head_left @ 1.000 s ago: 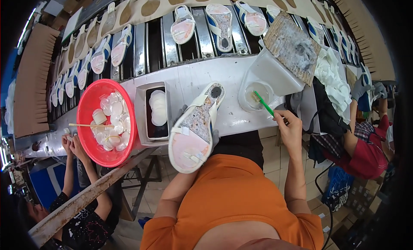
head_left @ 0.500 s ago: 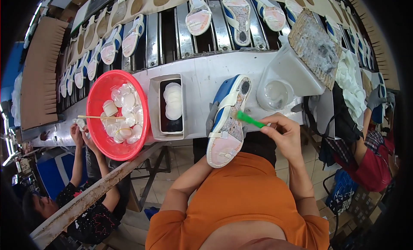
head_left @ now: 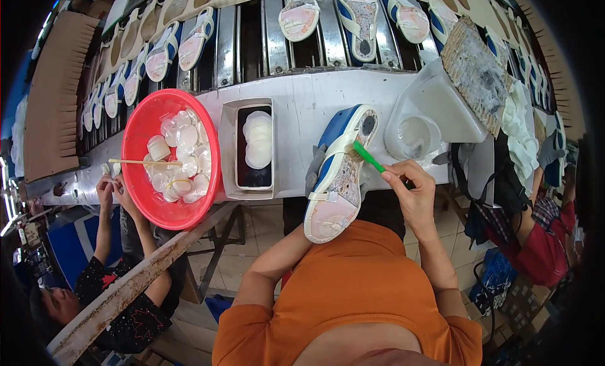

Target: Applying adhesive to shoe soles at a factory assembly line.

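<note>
My left hand point(head_left: 314, 172), in a grey glove, holds a blue and white shoe upper point(head_left: 339, 170) sole-side up at the bench's front edge; only the fingers show behind it. My right hand point(head_left: 410, 189) grips a green brush point(head_left: 367, 156), whose bristles touch the shoe's bottom near its far end. A white glue pot point(head_left: 414, 136) stands just beyond the brush.
A red basin point(head_left: 146, 192) of small white cups sits at the left, next to a grey tray point(head_left: 227, 148) with white pads. Shoe uppers ride a slatted conveyor point(head_left: 239, 35) at the back. Another person's hands point(head_left: 112, 189) work at the left, and someone in red point(head_left: 535, 246) is at the right.
The shoe has turned in my left hand from flat, pink bottom up, onto its side. My right hand has come from the glue pot and laid the brush on the shoe.
</note>
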A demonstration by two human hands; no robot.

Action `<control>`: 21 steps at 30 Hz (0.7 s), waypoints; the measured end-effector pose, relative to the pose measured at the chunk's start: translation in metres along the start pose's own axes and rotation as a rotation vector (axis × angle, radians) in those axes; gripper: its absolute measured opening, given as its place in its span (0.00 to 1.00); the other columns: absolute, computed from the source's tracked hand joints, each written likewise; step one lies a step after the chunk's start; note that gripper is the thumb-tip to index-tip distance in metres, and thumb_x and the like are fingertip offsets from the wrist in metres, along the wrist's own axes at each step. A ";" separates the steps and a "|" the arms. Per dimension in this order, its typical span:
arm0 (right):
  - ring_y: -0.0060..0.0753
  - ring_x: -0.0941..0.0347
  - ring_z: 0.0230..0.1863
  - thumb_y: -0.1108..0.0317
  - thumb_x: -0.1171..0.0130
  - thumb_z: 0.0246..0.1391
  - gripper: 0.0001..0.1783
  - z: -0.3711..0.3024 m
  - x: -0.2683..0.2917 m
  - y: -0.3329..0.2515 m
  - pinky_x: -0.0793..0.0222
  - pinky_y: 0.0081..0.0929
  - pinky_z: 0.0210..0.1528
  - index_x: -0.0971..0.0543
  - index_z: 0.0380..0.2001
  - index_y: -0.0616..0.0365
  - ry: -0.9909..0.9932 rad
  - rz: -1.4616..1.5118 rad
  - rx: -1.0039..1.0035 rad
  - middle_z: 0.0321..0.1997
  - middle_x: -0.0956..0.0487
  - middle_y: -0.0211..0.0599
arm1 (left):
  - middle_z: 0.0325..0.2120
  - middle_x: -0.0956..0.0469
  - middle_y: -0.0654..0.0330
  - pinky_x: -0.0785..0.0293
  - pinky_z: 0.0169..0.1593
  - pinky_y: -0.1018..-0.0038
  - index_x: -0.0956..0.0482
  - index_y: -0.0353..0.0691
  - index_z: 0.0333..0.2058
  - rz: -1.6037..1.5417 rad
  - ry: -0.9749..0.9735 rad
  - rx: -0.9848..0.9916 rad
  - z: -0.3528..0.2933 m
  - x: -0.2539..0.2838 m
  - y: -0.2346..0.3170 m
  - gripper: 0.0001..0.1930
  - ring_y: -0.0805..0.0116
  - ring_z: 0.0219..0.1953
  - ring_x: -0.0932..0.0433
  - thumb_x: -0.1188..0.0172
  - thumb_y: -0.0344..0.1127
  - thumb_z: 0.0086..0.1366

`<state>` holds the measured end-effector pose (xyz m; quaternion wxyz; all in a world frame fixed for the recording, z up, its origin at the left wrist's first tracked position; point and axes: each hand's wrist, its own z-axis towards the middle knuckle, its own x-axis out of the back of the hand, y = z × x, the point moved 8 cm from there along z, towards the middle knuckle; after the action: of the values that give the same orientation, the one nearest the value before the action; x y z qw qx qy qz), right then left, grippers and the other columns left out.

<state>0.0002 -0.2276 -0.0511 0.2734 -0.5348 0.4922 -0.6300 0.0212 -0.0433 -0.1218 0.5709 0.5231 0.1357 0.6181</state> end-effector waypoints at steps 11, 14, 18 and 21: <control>0.30 0.26 0.25 0.76 0.35 0.48 0.05 -0.002 0.000 -0.032 0.33 0.22 0.25 0.20 0.29 0.63 0.024 -0.228 0.211 0.28 0.22 0.38 | 0.49 0.28 0.59 0.31 0.56 0.72 0.33 0.40 0.54 -0.366 -0.025 0.134 -0.008 -0.009 -0.012 0.20 0.67 0.52 0.29 0.43 0.31 0.64; 0.31 0.27 0.23 0.76 0.35 0.48 0.04 0.001 0.002 -0.032 0.33 0.22 0.24 0.20 0.29 0.63 0.029 -0.233 0.209 0.28 0.22 0.38 | 0.49 0.28 0.59 0.31 0.55 0.72 0.33 0.40 0.54 -0.472 -0.042 0.167 -0.012 -0.005 -0.015 0.20 0.67 0.51 0.29 0.43 0.30 0.63; 0.33 0.27 0.22 0.73 0.36 0.51 0.04 0.029 0.015 -0.024 0.33 0.23 0.24 0.19 0.30 0.62 0.184 -0.419 0.183 0.28 0.22 0.38 | 0.49 0.28 0.59 0.31 0.55 0.72 0.33 0.40 0.54 -0.608 -0.060 0.207 -0.010 -0.015 -0.018 0.20 0.68 0.51 0.29 0.43 0.30 0.63; 0.35 0.26 0.23 0.71 0.37 0.52 0.05 0.034 0.020 -0.024 0.33 0.24 0.24 0.20 0.30 0.61 0.244 -0.412 0.144 0.28 0.22 0.37 | 0.49 0.28 0.59 0.31 0.55 0.72 0.33 0.40 0.54 -0.704 -0.069 0.237 -0.010 -0.022 -0.019 0.20 0.68 0.51 0.29 0.43 0.30 0.63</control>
<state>0.0315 -0.2477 -0.0225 0.1151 -0.5229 0.3559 -0.7659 0.0198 -0.0516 -0.1516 0.6882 0.5275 0.3583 0.3461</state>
